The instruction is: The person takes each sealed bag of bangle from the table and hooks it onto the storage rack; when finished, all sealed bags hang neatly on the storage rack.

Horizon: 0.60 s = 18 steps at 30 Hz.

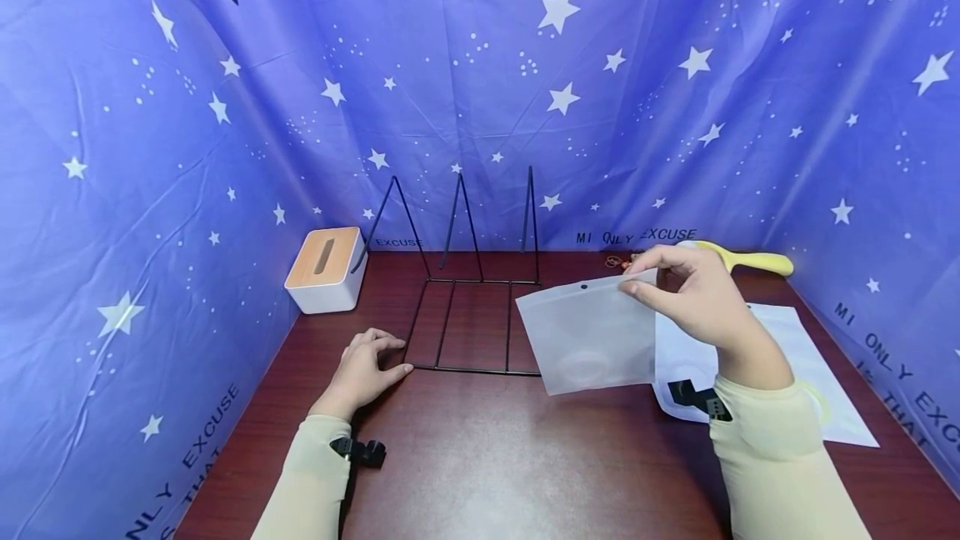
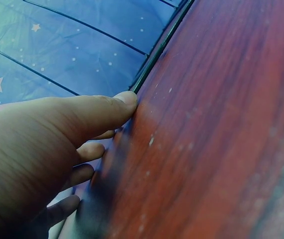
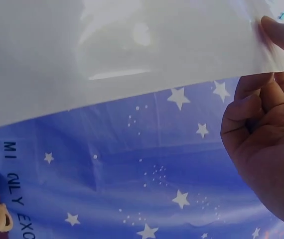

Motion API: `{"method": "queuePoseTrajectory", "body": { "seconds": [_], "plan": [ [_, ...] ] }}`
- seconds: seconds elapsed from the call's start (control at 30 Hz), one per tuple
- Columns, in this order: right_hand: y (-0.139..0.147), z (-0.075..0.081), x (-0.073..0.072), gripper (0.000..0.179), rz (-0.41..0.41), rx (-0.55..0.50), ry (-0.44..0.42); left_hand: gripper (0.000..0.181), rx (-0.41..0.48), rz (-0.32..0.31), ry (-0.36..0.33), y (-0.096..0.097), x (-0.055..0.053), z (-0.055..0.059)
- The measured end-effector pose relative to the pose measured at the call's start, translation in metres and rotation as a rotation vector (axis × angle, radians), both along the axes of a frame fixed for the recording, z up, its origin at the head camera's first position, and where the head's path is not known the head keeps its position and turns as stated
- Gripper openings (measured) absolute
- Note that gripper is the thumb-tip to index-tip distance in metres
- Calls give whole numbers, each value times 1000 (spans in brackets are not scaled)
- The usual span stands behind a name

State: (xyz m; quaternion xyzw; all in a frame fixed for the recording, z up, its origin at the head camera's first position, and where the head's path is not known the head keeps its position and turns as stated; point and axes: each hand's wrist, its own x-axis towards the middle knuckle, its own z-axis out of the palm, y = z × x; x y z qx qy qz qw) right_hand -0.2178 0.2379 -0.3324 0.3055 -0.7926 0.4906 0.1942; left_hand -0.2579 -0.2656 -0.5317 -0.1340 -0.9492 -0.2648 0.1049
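A black wire rack (image 1: 480, 282) with upright triangular dividers stands at the table's middle. My left hand (image 1: 366, 367) holds its front left corner; in the left wrist view the thumb (image 2: 127, 98) is right at the rod's end. Above the table, my right hand (image 1: 693, 290) pinches the top edge of a frosted plastic bag (image 1: 588, 332) between thumb and fingers. This bag hangs tilted at the rack's right side, overlapping it in the head view, with a faint round shape low in it. In the right wrist view the bag's glossy face (image 3: 117, 45) spans the top.
White plastic bags (image 1: 798, 340) lie at the right, partly behind my right forearm. A yellow-handled tool (image 1: 757, 262) lies behind them, beside a small charm on an orange cord (image 3: 0, 214). At the back left stands a white tissue box (image 1: 326, 273) with a wooden lid. Starry blue cloth encloses the table.
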Motion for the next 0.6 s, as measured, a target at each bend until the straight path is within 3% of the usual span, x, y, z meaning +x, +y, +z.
{"method": "queuePoseTrajectory", "body": {
  "seconds": [0.2, 0.4, 0.6],
  "plan": [
    [-2, -11, -3, 26, 21, -40, 19, 44, 0, 1, -7, 0, 2, 1],
    [-13, -10, 0, 25, 61, -90, 22, 43, 2, -6, -2, -2, 2, 0],
    [-23, -7, 3, 25, 46, -124, 64, 43, 11, -15, 4, -2, 3, 1]
  ]
}}
